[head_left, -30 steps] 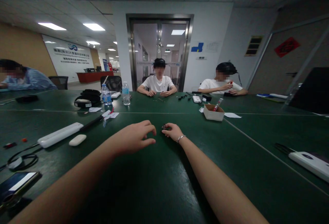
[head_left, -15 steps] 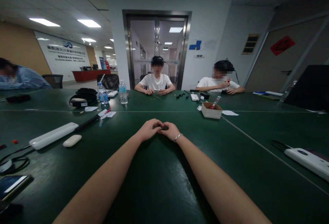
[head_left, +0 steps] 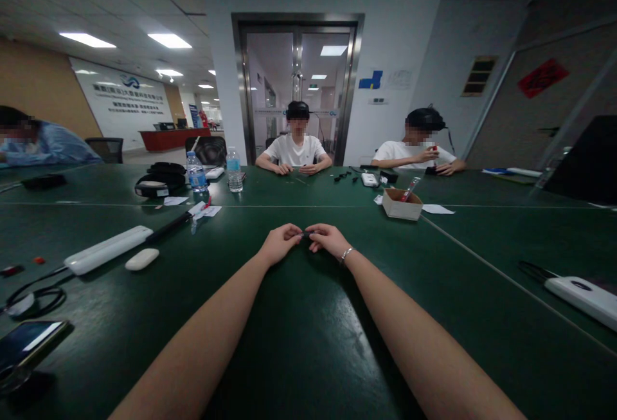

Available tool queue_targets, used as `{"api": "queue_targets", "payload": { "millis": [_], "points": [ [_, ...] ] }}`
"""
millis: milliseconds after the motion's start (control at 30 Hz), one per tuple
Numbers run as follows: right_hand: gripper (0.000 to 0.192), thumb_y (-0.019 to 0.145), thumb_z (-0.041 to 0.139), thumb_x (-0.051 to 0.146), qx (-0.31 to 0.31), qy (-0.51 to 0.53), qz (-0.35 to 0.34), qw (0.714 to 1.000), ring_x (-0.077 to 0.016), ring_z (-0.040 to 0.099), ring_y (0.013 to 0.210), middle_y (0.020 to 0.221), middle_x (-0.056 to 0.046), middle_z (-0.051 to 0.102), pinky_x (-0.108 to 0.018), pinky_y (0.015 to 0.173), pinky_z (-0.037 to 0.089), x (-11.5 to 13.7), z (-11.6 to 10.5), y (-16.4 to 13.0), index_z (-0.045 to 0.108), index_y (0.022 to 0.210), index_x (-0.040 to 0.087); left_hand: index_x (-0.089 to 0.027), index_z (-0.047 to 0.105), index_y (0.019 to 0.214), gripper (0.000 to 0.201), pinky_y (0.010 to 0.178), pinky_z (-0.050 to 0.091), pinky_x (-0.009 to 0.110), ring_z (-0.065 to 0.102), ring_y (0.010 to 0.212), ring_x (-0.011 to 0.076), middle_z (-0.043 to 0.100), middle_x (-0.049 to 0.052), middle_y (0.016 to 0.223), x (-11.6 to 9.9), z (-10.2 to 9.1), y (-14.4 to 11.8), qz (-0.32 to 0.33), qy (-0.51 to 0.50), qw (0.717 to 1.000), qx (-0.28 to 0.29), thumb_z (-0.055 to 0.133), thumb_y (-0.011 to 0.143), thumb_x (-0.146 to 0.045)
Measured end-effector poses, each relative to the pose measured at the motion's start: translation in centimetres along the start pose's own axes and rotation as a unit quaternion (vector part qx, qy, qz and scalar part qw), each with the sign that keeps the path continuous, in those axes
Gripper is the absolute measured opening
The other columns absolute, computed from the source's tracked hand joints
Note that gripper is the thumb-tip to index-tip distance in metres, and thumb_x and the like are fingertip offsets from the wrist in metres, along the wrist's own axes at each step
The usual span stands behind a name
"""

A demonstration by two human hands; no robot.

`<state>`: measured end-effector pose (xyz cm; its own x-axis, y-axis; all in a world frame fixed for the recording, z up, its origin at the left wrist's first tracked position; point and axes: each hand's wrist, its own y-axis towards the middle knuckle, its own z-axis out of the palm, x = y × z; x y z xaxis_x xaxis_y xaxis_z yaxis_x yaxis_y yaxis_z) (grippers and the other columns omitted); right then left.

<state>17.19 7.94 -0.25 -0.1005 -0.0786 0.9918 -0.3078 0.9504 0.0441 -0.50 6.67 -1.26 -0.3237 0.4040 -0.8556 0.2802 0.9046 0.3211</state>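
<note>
I'm noticing a narrow silvery bracelet (head_left: 346,255) glinting just behind the person's right hand (head_left: 330,238). The left forearm (head_left: 207,320) and right forearm (head_left: 409,317) are showing bare, both tapering smoothly, and the left hand (head_left: 280,244) is looking bare too.

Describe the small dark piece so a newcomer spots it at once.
Start with the large green table; over it, the person's left hand and right hand nearly meet. Between them is the small dark piece: unlike the white oval object lying to their left, it is dark and held.

Tabletop (head_left: 308,336) smooth, glossy; bracelet (head_left: 346,254) shiny metal; box (head_left: 402,213) matt cardboard; water bottles (head_left: 234,179) clear plastic.
</note>
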Motion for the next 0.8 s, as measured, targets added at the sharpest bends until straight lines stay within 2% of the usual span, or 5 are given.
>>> {"api": "queue_targets", "payload": {
  "millis": [300,500,633,733,800],
  "points": [
    [0.02,0.08,0.051,0.0,0.021,0.03,0.011,0.999,-0.0102,0.062,0.05,0.061,-0.002,0.061,-0.017,0.048,0.053,-0.42,-0.63,0.3,0.057,0.097,0.008,-0.017,0.06,0.091,0.028,0.067,0.047,0.026,0.059,0.069,0.0141,0.063,0.003,0.076,-0.29,-0.12,-0.07,-0.014,0.012,1.0,-0.001,0.059,0.072,-0.038],
    [0.027,0.074,0.062,0.005,0.035,-0.043,-0.024,0.998,-0.0056,0.058,0.046,0.072,-0.002,0.06,-0.014,0.043,0.049,-0.2,-0.31,0.02,0.058,0.1,0.01,-0.017,0.058,0.086,0.026,0.064,0.046,0.025,0.058,0.067,0.0132,0.062,0.002,0.073,-0.12,0.09,-0.02,-0.005,-0.019,1.0,-0.001,0.062,0.071,-0.037],
    [0.022,0.075,0.063,0.012,0.035,-0.083,-0.044,0.995,-0.0057,0.056,0.046,0.066,-0.001,0.06,-0.013,0.042,0.047,0.02,0.01,-0.18,0.06,0.096,0.01,-0.016,0.053,0.082,0.026,0.06,0.047,0.025,0.058,0.063,0.0132,0.06,0.001,0.069,0.21,0.37,0.0,-0.018,-0.04,0.999,-0.01,0.064,0.07,-0.036],
    [0.02,0.075,0.063,0.014,0.034,-0.096,-0.046,0.994,-0.0059,0.056,0.046,0.065,-0.001,0.06,-0.014,0.042,0.047,-0.05,0.05,-0.12,0.06,0.094,0.011,-0.016,0.052,0.082,0.024,0.061,0.047,0.026,0.058,0.065,0.0136,0.059,0.001,0.069,0.18,0.33,-0.16,-0.024,-0.025,0.999,-0.005,0.062,0.071,-0.035],
    [0.019,0.075,0.062,0.013,0.032,-0.093,-0.047,0.994,-0.0062,0.055,0.046,0.063,0.0,0.059,-0.014,0.042,0.047,-0.14,0.02,-0.04,0.059,0.094,0.011,-0.016,0.054,0.084,0.022,0.063,0.047,0.026,0.058,0.072,0.0147,0.059,0.003,0.077,-0.5,0.23,-0.28,-0.012,0.011,0.999,-0.029,0.06,0.073,-0.034]
  ]
}}
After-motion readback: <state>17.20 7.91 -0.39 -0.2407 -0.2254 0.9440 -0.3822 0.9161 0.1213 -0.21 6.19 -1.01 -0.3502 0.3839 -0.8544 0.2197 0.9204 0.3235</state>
